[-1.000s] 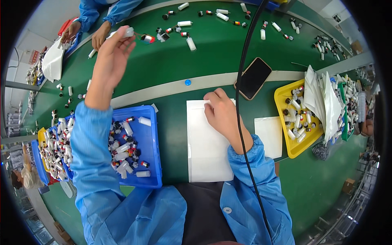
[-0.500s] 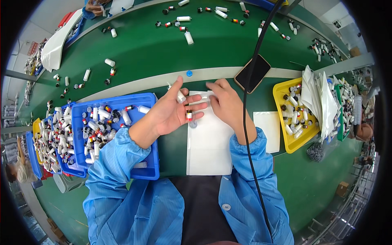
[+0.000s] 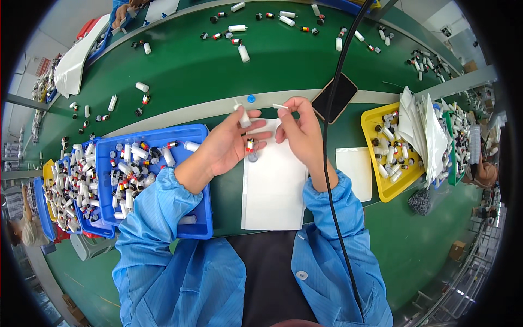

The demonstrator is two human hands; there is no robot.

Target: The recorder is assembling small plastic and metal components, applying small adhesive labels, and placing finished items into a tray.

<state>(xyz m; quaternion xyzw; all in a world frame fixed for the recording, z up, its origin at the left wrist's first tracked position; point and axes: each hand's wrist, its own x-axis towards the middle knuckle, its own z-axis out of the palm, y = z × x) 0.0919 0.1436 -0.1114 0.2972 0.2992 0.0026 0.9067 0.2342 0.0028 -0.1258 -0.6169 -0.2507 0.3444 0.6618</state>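
While the left hand (image 3: 226,144) is turned palm up over the near tabletop (image 3: 226,204), its thumb and index finger pinch a white cylinder (image 3: 245,117), other fingers spread. Small red-yellow-black part (image 3: 250,145) with a clear disc (image 3: 252,157) at those spread fingers; can't tell if gripped or hanging. Right hand (image 3: 298,131) just beside, thumb and index finger pressed on a thin white strip (image 3: 279,106), remaining fingers curled. Cylinder and strip both up off the surface, near each other, a gap between. White sheet (image 3: 272,191) flat below the hands. Blue tray (image 3: 209,215) on the left, full of white cylinders and small dark-capped parts, left forearm across it. Yellow tray (image 3: 388,193) on the right, similar parts inside, white sheets leaning at its far side. Smaller white sheet (image 3: 354,174) between right forearm and yellow tray. Blue cap (image 3: 251,98) on the pale ledge (image 3: 376,97), phone (image 3: 343,95) partly over it, black cable (image 3: 327,141) passing in front. Loose cylinders scattered on the green surface beyond; co-worker's hand (image 3: 119,16) at upper left
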